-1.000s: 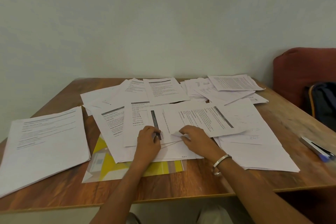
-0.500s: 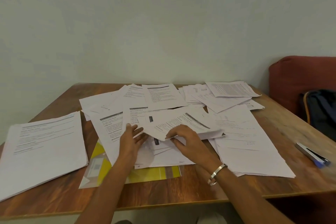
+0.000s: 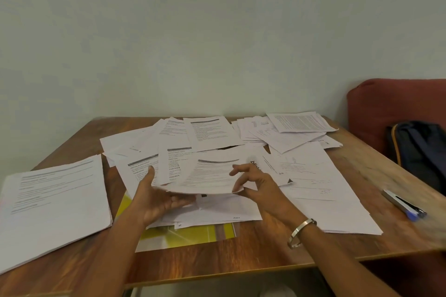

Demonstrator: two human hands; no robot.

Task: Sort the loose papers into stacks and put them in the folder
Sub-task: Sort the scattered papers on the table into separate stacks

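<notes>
I have both hands at the middle of the tabletop [image 3: 217,263], lifting a small sheaf of printed sheets [image 3: 212,175] off the loose papers [image 3: 311,176] that cover the table from its centre back to the far edge and across to the right edge. My left hand [image 3: 156,198] is palm up beneath the sheaf's near-left corner, fingers fairly straight under the paper and thumb lying along its left edge on top. My right hand [image 3: 258,185] pinches the sheaf's near-right corner between thumb and fingertips, with the other fingers spread loosely above the page; a metal bangle [image 3: 300,232] sits on that wrist. The sheaf bows slightly between the two hands and hangs just above the sheets still lying flat.

The yellow folder [image 3: 190,234] lies flat near the front edge, mostly buried under the pile, only its near strip showing. At the left edge a squared-up stack of printed pages [image 3: 53,202] lies apart from the loose spread. Near the right edge lies a pen [image 3: 404,205], just clear of the papers. Beyond the right edge I see a dark backpack [image 3: 420,152] resting against a red chair [image 3: 395,103].
</notes>
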